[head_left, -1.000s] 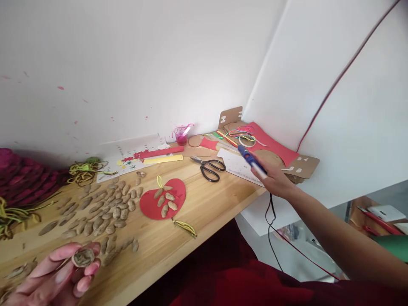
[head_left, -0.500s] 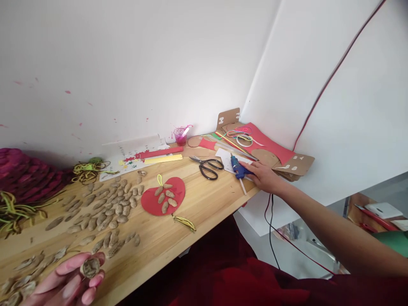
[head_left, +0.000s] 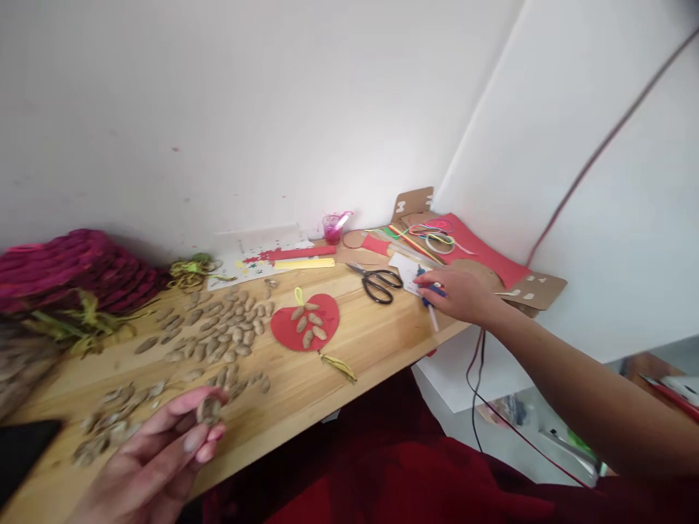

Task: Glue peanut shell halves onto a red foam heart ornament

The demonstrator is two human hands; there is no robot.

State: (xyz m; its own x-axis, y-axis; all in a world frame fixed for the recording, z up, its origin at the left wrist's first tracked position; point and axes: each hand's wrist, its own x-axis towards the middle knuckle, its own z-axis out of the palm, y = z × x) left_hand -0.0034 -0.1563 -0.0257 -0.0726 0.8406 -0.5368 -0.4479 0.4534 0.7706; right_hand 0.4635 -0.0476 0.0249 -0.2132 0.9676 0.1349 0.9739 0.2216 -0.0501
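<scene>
Between the thumb and fingers of my left hand (head_left: 164, 444) is a peanut shell (head_left: 208, 412), held above the near left of the table. My right hand (head_left: 461, 291) wraps over a blue glue gun (head_left: 427, 297) at the table's right end. The hand hides much of the gun, and a white glue stick (head_left: 433, 318) pokes out of its back. Between the hands lies a red heart-shaped paper (head_left: 281, 327) with several peanuts (head_left: 306, 338) on it, a yellow loop at its top and a yellow-green tassel (head_left: 338, 366) below.
Loose peanuts (head_left: 223, 331) spread left of the heart. Black-handled scissors (head_left: 379, 285) lie near the glue gun. Behind stand a pink-stained cup (head_left: 333, 229), paper strips (head_left: 304, 263) and cardboard (head_left: 538, 290). Cords (head_left: 474, 378) hang off the table's edge.
The view has shifted left. My left hand has lifted the peanut shell a little, toward the heart. My right hand has closed further over the glue gun.
</scene>
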